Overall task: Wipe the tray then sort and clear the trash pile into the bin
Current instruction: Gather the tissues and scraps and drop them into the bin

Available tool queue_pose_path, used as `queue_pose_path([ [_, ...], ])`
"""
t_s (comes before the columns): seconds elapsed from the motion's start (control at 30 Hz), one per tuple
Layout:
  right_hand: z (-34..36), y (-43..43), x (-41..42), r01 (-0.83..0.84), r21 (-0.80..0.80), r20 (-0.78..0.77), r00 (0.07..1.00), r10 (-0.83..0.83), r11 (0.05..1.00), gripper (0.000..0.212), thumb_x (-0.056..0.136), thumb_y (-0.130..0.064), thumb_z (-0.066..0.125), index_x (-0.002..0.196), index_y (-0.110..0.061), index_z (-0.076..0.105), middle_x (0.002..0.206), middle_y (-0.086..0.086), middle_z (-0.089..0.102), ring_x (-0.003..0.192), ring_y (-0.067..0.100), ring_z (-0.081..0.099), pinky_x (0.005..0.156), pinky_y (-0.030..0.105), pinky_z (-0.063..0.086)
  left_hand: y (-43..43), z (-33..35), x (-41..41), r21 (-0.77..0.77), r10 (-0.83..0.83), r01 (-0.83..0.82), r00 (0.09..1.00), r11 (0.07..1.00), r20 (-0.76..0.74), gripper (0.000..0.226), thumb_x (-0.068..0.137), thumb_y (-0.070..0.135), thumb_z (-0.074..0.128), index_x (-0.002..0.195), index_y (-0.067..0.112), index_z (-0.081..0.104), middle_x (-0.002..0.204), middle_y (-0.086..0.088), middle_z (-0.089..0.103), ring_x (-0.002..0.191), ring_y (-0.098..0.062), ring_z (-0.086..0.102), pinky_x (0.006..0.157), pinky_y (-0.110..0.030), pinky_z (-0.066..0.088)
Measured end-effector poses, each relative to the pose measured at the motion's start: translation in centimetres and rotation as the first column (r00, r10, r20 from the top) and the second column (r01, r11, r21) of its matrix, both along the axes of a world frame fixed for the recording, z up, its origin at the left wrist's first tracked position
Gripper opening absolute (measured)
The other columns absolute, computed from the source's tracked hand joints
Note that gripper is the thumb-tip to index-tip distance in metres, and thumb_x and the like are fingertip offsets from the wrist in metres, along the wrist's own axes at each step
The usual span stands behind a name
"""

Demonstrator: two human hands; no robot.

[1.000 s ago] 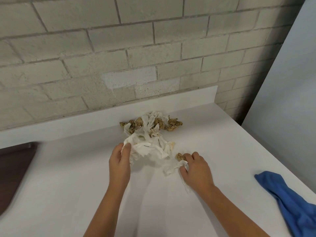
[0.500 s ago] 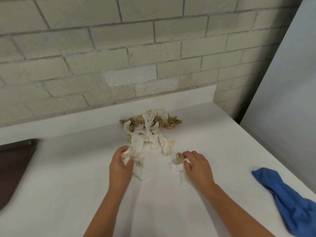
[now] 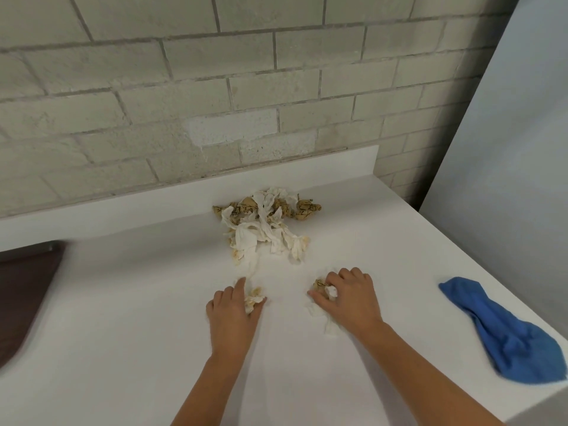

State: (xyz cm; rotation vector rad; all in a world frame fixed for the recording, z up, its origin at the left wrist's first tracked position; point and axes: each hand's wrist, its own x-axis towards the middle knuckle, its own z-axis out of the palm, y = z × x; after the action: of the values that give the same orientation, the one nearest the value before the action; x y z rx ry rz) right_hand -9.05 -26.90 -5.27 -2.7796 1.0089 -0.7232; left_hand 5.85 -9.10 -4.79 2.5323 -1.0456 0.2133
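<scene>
A trash pile (image 3: pixel 266 224) of crumpled white tissue and brown printed paper lies on the white counter (image 3: pixel 123 302) near the back wall. Closer to me, my left hand (image 3: pixel 232 315) grips a small wad of white tissue (image 3: pixel 254 298) pulled out of the pile. My right hand (image 3: pixel 347 298) is curled over a scrap of white tissue and a brown paper ball (image 3: pixel 321 285), with more tissue trailing under the wrist. A dark brown tray (image 3: pixel 24 290) shows at the left edge, partly cut off. No bin is in view.
A blue cloth (image 3: pixel 507 330) lies at the counter's right edge. A brick wall runs behind the counter's raised back lip (image 3: pixel 184 198). A pale panel (image 3: pixel 507 149) stands to the right of the counter.
Both hands have drawn back toward me from the pile, each dragging a bit of tissue along; the left hand's tissue has separated from the pile.
</scene>
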Motion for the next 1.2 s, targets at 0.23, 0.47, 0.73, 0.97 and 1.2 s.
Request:
queue_pose_path([
  [0.23,-0.3,2.3,-1.6,0.002,0.022,0.131,0.991,-0.005,1.000,0.028,0.074,-0.031,0.068,0.055,-0.016,0.054,0.049,-0.003,0.050,0.057,0.018,0.046,0.059,0.024,0.035,1.6,-0.4,-0.8,-0.187,-0.165,0.142,0.980,0.972,-0.113,0.020,0.064,0.011,0.083,0.076,0.008,0.067,0.090,-0.009,0.061,0.068,-0.027,0.056,0.062,-0.033,0.047],
  [0.47,-0.6,6.2,-5.7,0.020,0.146,0.156,0.987,-0.043,0.989,0.018,0.083,-0.028,0.066,0.093,-0.014,0.068,0.074,0.000,0.067,0.068,0.021,0.057,0.062,0.027,0.045,1.9,0.0,-4.1,-0.294,-0.302,0.210,0.900,0.932,-0.315,0.033,0.076,0.005,0.070,0.106,0.015,0.063,0.095,0.005,0.060,0.087,-0.013,0.055,0.071,-0.017,0.038],
  [0.73,-0.5,9.0,-13.4,0.190,0.151,0.188,0.958,-0.217,0.970,0.036,0.085,-0.045,0.059,0.061,-0.018,0.065,0.054,-0.002,0.060,0.053,0.018,0.055,0.050,0.025,0.041,0.8,0.2,-12.1,-0.271,-0.547,0.479,0.779,0.835,-0.308,0.006,0.075,0.010,0.073,0.081,0.009,0.073,0.076,-0.004,0.061,0.073,-0.021,0.060,0.065,-0.031,0.048],
  [0.97,0.8,10.7,-23.8,0.058,0.678,0.495,0.701,-0.514,0.732,0.028,0.081,-0.029,0.073,0.062,-0.011,0.063,0.056,-0.006,0.059,0.057,0.007,0.054,0.060,0.024,0.045,-1.3,0.4,-22.9,-0.334,-0.605,0.510,0.725,0.793,-0.330,0.026,0.071,0.031,0.076,0.065,0.012,0.059,0.067,0.009,0.043,0.065,-0.013,0.049,0.057,-0.020,0.035],
  [1.2,-5.2,9.0,-33.7,0.051,0.870,0.397,0.515,-0.759,0.490,0.049,0.084,-0.017,0.070,0.047,-0.025,0.038,0.041,-0.014,0.038,0.044,0.001,0.035,0.047,0.014,0.030,-3.1,-2.9,-34.1,-0.415,-0.716,0.584,0.552,0.698,-0.427,0.039,0.062,-0.008,0.069,0.080,0.026,0.061,0.082,0.009,0.054,0.079,-0.007,0.053,0.069,-0.016,0.040],
])
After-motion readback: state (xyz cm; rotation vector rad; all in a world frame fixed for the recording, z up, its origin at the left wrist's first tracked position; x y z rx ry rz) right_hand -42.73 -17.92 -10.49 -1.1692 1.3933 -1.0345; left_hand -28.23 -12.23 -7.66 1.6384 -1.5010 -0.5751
